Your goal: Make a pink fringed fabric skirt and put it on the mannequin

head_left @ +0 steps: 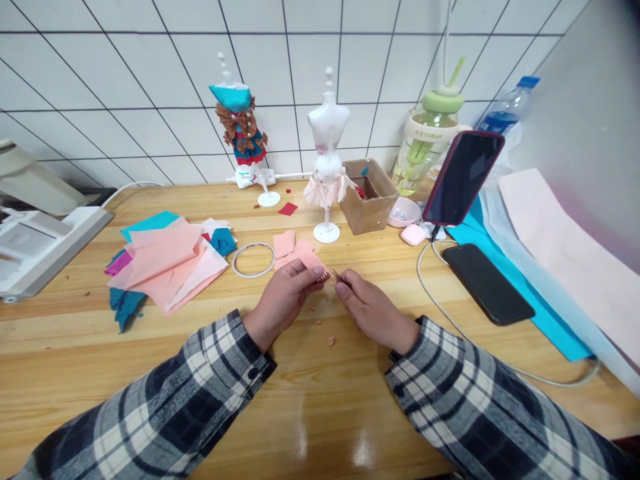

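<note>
Between the thumb and fingers of my left hand [289,293] is a piece of pink crepe paper [314,259], its near right edge notched into small strips. My right hand [367,303] is closed on small scissors [337,275]; only the thin dark blades show, pointing at the notched edge, and the fingers hide the rest. More pink paper pieces [285,244] lie just beyond my left hand. Tiny pink scraps [331,341] are scattered on the wooden table below both hands. Behind them stands a white mini dress form [329,123] with a pale pink ruffled skirt [324,191].
A dressed mini form [241,127] stands at the back left. Coloured paper sheets [165,260] and a tape roll [253,260] lie left. Rightward are a cardboard box [370,210], a propped phone [465,177], a flat phone [489,283], a cable, a green-lidded bottle [430,133] and long paper strips [565,247].
</note>
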The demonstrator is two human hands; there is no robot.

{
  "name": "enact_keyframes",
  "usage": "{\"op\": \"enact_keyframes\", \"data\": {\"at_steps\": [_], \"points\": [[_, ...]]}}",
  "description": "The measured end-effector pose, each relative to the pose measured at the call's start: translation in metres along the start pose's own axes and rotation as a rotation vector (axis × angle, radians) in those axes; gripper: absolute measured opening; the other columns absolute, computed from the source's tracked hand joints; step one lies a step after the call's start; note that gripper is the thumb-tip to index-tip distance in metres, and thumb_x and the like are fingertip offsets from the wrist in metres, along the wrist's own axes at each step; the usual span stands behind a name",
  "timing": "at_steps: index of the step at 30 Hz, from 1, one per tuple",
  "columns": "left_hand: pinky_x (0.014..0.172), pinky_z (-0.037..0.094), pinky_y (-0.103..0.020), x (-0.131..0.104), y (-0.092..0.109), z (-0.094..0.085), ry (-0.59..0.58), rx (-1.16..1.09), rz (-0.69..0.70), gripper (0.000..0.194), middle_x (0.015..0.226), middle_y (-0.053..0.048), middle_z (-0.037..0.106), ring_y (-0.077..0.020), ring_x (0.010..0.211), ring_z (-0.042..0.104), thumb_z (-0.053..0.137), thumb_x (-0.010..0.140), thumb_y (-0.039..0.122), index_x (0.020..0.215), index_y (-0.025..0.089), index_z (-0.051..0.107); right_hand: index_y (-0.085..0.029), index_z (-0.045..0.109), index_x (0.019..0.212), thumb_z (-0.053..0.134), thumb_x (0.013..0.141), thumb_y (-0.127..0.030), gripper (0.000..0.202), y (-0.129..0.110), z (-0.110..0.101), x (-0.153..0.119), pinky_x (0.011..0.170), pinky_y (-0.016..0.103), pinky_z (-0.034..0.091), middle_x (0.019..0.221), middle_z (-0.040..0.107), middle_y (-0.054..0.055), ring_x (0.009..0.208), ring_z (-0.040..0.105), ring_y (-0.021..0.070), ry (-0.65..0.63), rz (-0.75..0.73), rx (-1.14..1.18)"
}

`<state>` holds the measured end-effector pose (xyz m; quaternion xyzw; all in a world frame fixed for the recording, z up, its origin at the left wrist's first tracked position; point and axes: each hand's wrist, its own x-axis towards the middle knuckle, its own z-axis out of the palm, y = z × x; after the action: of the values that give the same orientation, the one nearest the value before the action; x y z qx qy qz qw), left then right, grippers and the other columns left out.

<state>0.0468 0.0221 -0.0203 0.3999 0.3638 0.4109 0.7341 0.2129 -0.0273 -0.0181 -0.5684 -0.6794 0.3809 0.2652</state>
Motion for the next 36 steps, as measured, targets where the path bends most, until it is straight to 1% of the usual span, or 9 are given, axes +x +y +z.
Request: {"op": "enact_keyframes", "data": {"at_steps": [4, 8, 12, 20, 26, 30, 33, 35, 36], "points": [[0.072, 0.048, -0.023, 0.001, -0.001, -0.001, -0.009, 0.003, -0.001, 0.010, 0.075, -0.001, 0.067, -0.0115, 0.074, 0.061, 0.072, 0.074, 0.021, 0.077, 0.014, 0.066, -0.022, 0.043, 0.091, 0.033, 0.097, -0.041, 0.022, 0.001, 0.001, -0.001, 0.070, 0.030, 0.040, 0.080, 0.054, 0.000, 0.074, 0.050, 0.0164, -0.026, -0.013, -0.008], [0.073, 0.048, -0.024, 0.001, -0.002, -0.001, -0.024, 0.011, -0.008, 0.011, 0.076, -0.002, 0.068, -0.0124, 0.075, 0.062, 0.073, 0.074, 0.022, 0.077, 0.014, 0.067, -0.022, 0.044, 0.091, 0.031, 0.098, -0.040, 0.022, 0.001, 0.003, 0.000, 0.067, 0.030, 0.039, 0.076, 0.053, -0.001, 0.069, 0.049, 0.0156, -0.012, -0.017, 0.007], [0.074, 0.047, -0.026, 0.001, -0.003, 0.000, -0.029, 0.015, -0.008, 0.012, 0.077, -0.002, 0.068, -0.0128, 0.075, 0.062, 0.074, 0.073, 0.022, 0.077, 0.013, 0.066, -0.021, 0.046, 0.094, 0.032, 0.098, -0.039, 0.023, 0.000, 0.005, 0.000, 0.066, 0.029, 0.039, 0.077, 0.053, -0.001, 0.070, 0.050, 0.0154, 0.008, -0.041, 0.036], [0.074, 0.047, -0.025, 0.001, -0.004, 0.000, -0.025, 0.015, -0.005, 0.013, 0.076, -0.001, 0.068, -0.0119, 0.074, 0.061, 0.075, 0.072, 0.021, 0.077, 0.013, 0.065, -0.022, 0.046, 0.090, 0.034, 0.097, -0.039, 0.022, -0.003, 0.006, 0.000, 0.055, 0.026, 0.036, 0.071, 0.050, -0.003, 0.060, 0.047, 0.0134, 0.022, -0.013, 0.113], [0.075, 0.047, -0.024, 0.002, -0.003, -0.001, -0.023, 0.012, -0.007, 0.013, 0.077, -0.001, 0.068, -0.0117, 0.076, 0.061, 0.075, 0.072, 0.022, 0.076, 0.014, 0.066, -0.022, 0.047, 0.086, 0.035, 0.097, -0.040, 0.024, -0.002, 0.006, 0.001, 0.058, 0.026, 0.038, 0.072, 0.053, -0.003, 0.064, 0.051, 0.0142, 0.054, -0.010, 0.102], [0.075, 0.047, -0.023, 0.002, -0.003, -0.001, -0.002, 0.004, -0.024, 0.013, 0.079, -0.002, 0.068, -0.0117, 0.078, 0.062, 0.074, 0.073, 0.024, 0.077, 0.014, 0.066, -0.021, 0.052, 0.094, 0.035, 0.097, -0.041, 0.027, 0.006, -0.009, 0.007, 0.067, 0.028, 0.041, 0.082, 0.060, 0.000, 0.075, 0.056, 0.0163, 0.226, -0.020, -0.040], [0.076, 0.049, -0.025, 0.001, -0.003, -0.004, 0.013, 0.033, -0.004, 0.014, 0.081, -0.003, 0.068, -0.0140, 0.082, 0.064, 0.071, 0.075, 0.028, 0.079, 0.016, 0.066, -0.022, 0.060, 0.099, 0.043, 0.094, -0.041, 0.026, 0.017, -0.026, 0.011, 0.071, 0.031, 0.041, 0.092, 0.063, 0.004, 0.084, 0.058, 0.0198, 0.300, 0.017, -0.341], [0.080, 0.050, -0.031, -0.002, 0.002, -0.006, 0.027, 0.169, 0.071, 0.015, 0.089, -0.005, 0.070, -0.0184, 0.090, 0.065, 0.066, 0.079, 0.032, 0.082, 0.018, 0.067, -0.024, 0.065, 0.101, 0.051, 0.090, -0.040, 0.023, 0.024, -0.034, 0.012, 0.072, 0.033, 0.042, 0.093, 0.063, 0.006, 0.086, 0.057, 0.0227, 0.290, 0.040, -0.526], [0.085, 0.049, -0.036, -0.004, 0.006, -0.008, 0.029, 0.304, 0.146, 0.016, 0.095, -0.007, 0.070, -0.0211, 0.097, 0.064, 0.064, 0.081, 0.034, 0.082, 0.019, 0.068, -0.025, 0.067, 0.101, 0.053, 0.089, -0.038, 0.022, 0.027, -0.036, 0.012, 0.075, 0.035, 0.042, 0.092, 0.063, 0.007, 0.088, 0.057, 0.0242, 0.290, 0.038, -0.584]]}}
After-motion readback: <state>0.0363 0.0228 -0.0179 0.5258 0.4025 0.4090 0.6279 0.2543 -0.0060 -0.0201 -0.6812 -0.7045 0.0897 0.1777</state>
